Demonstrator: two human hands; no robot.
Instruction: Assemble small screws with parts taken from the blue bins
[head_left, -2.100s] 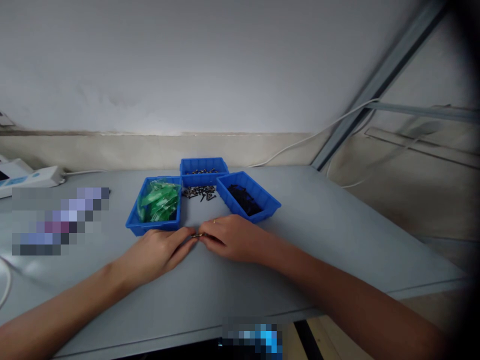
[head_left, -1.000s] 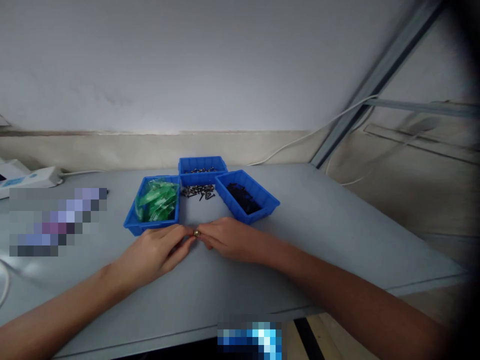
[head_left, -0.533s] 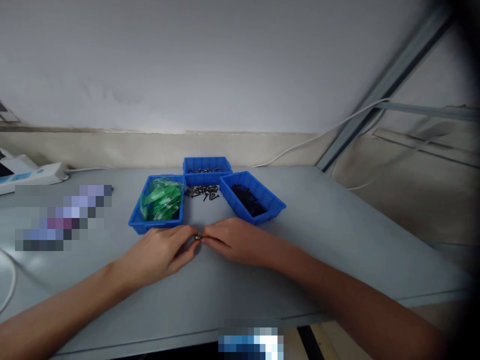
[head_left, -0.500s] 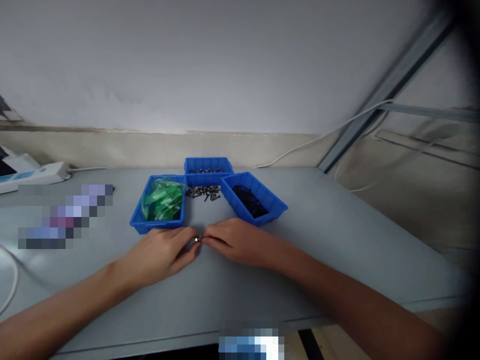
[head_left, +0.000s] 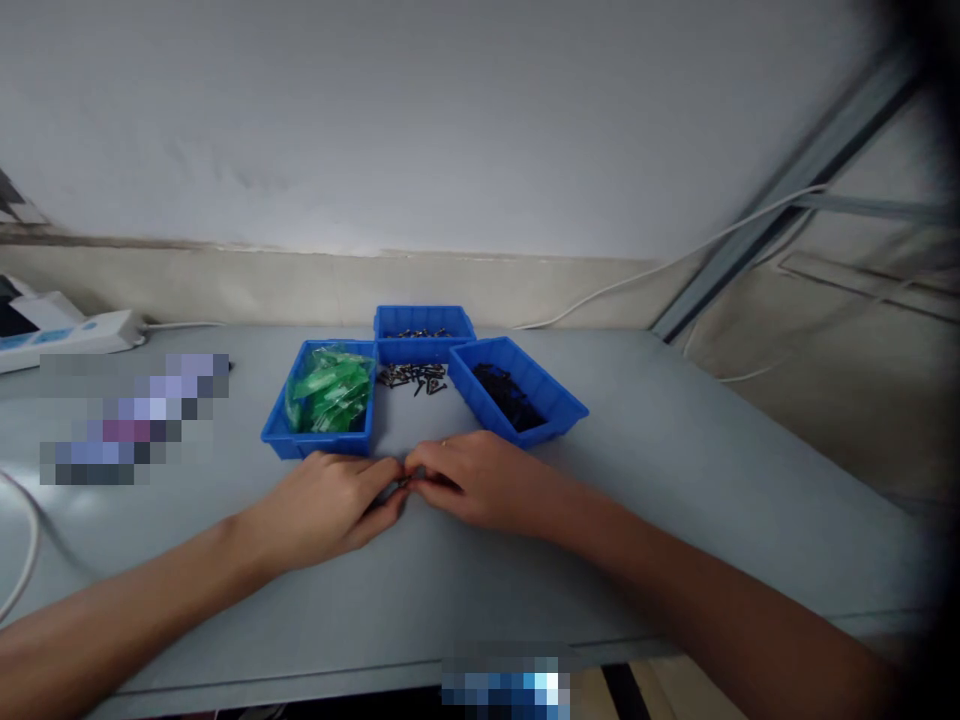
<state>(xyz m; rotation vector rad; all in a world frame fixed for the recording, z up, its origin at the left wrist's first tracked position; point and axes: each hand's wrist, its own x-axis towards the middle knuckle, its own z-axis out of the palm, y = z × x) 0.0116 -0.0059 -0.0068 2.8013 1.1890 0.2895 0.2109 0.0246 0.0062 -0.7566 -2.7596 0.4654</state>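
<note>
My left hand [head_left: 334, 505] pinches a small metal screw [head_left: 403, 482] between thumb and fingertips, low over the table. My right hand [head_left: 476, 480] is closed in a pinch on its other side, fingertips meeting those of my left hand. Most of the screw is hidden by the fingers. Just beyond my hands lies a loose pile of dark screws [head_left: 420, 376]. Left of it, a blue bin holds green plastic bags [head_left: 330, 390]. On the right, a tilted-looking blue bin [head_left: 562, 405] holds small black parts [head_left: 508, 395].
A third blue bin [head_left: 424, 350] with small metal pieces stands behind the pile, near the wall. A white power strip [head_left: 105, 335] is at the far left, with a white cable [head_left: 30, 545] nearer. A metal frame post [head_left: 720, 260] rises at the back right.
The view has shifted slightly. Both hands stay together, and the fingertips are closer; the shiny end of the screw that showed before is now mostly covered.
</note>
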